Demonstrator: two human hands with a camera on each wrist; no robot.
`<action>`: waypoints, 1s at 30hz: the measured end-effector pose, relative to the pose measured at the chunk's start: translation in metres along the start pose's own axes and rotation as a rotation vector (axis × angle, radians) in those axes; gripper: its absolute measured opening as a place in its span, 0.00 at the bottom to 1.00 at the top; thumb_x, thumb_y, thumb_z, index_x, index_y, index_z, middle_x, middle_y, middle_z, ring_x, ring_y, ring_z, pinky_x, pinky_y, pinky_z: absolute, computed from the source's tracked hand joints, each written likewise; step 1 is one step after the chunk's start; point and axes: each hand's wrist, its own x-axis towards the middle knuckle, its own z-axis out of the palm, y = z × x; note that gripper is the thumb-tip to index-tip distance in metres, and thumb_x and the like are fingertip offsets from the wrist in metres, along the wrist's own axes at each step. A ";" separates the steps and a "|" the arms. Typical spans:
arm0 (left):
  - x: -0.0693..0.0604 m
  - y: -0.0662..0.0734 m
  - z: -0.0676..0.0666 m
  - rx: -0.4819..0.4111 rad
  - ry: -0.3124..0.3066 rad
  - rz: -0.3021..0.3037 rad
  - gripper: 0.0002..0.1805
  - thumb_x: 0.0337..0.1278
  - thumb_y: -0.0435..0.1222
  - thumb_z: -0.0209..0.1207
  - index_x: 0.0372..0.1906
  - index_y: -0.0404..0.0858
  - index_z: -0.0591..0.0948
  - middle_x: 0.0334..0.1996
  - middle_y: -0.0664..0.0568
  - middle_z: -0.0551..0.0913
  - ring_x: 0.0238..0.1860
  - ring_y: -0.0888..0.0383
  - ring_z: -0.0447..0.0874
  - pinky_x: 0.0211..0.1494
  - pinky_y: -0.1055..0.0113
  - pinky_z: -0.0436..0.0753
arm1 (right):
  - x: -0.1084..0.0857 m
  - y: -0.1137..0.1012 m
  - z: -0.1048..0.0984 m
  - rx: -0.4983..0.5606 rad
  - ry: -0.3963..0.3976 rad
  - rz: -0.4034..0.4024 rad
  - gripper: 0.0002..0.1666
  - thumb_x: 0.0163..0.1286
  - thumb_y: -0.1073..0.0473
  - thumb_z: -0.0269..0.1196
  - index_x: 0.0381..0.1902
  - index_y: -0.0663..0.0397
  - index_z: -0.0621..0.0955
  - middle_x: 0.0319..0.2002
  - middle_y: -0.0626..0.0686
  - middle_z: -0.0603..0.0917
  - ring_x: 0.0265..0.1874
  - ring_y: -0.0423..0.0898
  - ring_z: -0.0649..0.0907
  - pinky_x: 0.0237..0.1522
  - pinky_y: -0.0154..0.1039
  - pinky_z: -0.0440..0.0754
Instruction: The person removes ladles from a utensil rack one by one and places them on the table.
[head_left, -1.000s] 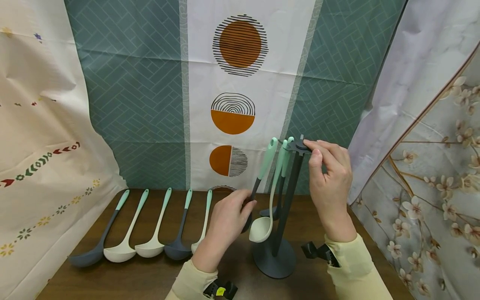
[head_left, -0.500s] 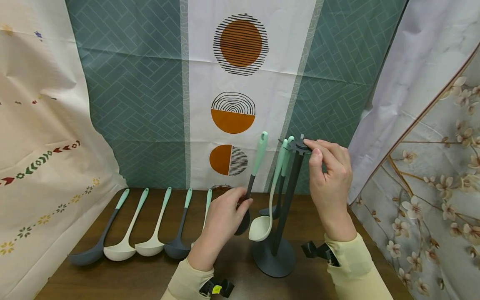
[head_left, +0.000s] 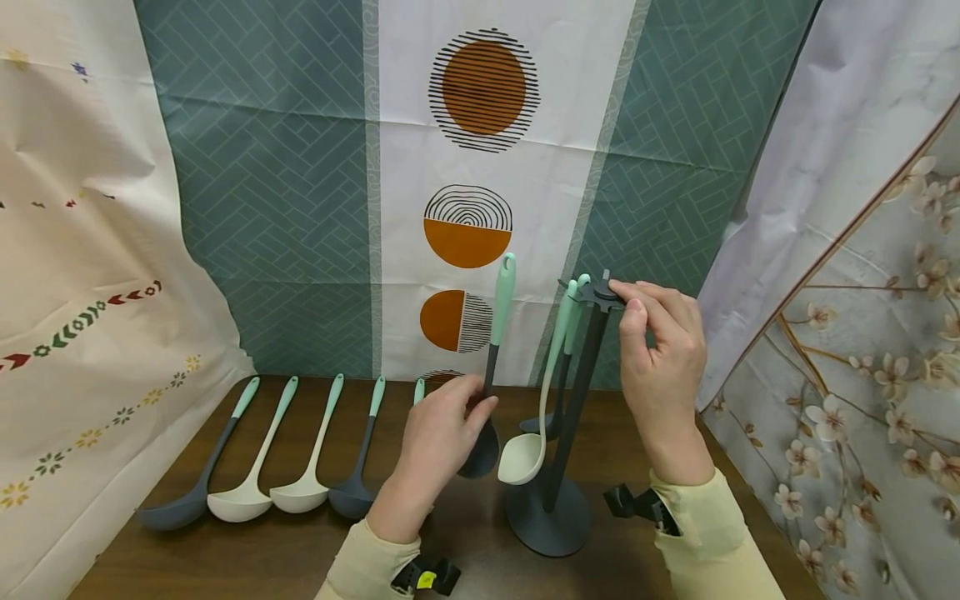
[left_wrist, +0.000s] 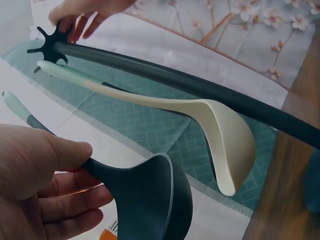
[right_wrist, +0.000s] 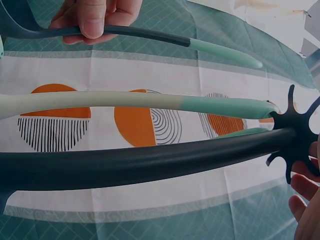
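Observation:
My left hand [head_left: 442,442] pinches the dark shaft of a ladle with a mint handle [head_left: 504,300], held upright left of the dark stand [head_left: 576,400]. In the left wrist view its dark bowl [left_wrist: 150,200] hangs beyond my fingers, apart from the stand. My right hand [head_left: 663,358] holds the stand's hooked top [head_left: 597,293] with thumb and fingers. A cream ladle [head_left: 522,458] hangs from a hook, and a dark ladle [head_left: 551,423] hangs behind it, partly hidden.
On the wooden table [head_left: 285,558], several ladles lie in a row at the left, among them a dark one [head_left: 176,512] and a cream one [head_left: 240,504]; my left hand covers most of the rightmost. Patterned cloths [head_left: 270,208] stand behind and at both sides.
My left hand has moved left with the dark ladle, whose handle top was beside the stand's hooks and is now farther from them and more upright. My right hand stays on the stand's top.

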 end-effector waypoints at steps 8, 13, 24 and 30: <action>-0.002 -0.006 -0.001 0.034 -0.009 -0.021 0.09 0.71 0.40 0.75 0.37 0.47 0.84 0.30 0.61 0.82 0.26 0.64 0.76 0.29 0.66 0.76 | -0.001 0.000 -0.001 0.002 0.002 0.003 0.22 0.85 0.52 0.55 0.56 0.50 0.94 0.52 0.56 0.91 0.55 0.61 0.82 0.58 0.47 0.73; -0.004 -0.009 -0.001 0.043 -0.016 -0.030 0.08 0.70 0.39 0.75 0.37 0.46 0.85 0.29 0.60 0.82 0.25 0.64 0.75 0.29 0.66 0.76 | -0.001 0.000 0.000 0.002 0.006 0.001 0.23 0.84 0.52 0.55 0.55 0.51 0.94 0.51 0.56 0.91 0.55 0.61 0.82 0.58 0.47 0.73; -0.005 -0.019 0.003 0.060 -0.053 -0.090 0.07 0.70 0.39 0.76 0.39 0.45 0.87 0.30 0.59 0.84 0.26 0.63 0.77 0.30 0.64 0.77 | 0.000 0.000 0.001 0.009 0.007 -0.003 0.23 0.84 0.52 0.54 0.55 0.51 0.94 0.51 0.56 0.91 0.55 0.62 0.82 0.58 0.47 0.73; -0.005 -0.026 0.007 0.073 -0.100 -0.132 0.08 0.71 0.39 0.74 0.37 0.45 0.86 0.27 0.59 0.82 0.25 0.62 0.74 0.29 0.63 0.75 | -0.001 0.000 0.000 0.010 0.007 0.002 0.23 0.84 0.52 0.55 0.56 0.51 0.94 0.51 0.57 0.91 0.55 0.62 0.82 0.57 0.47 0.73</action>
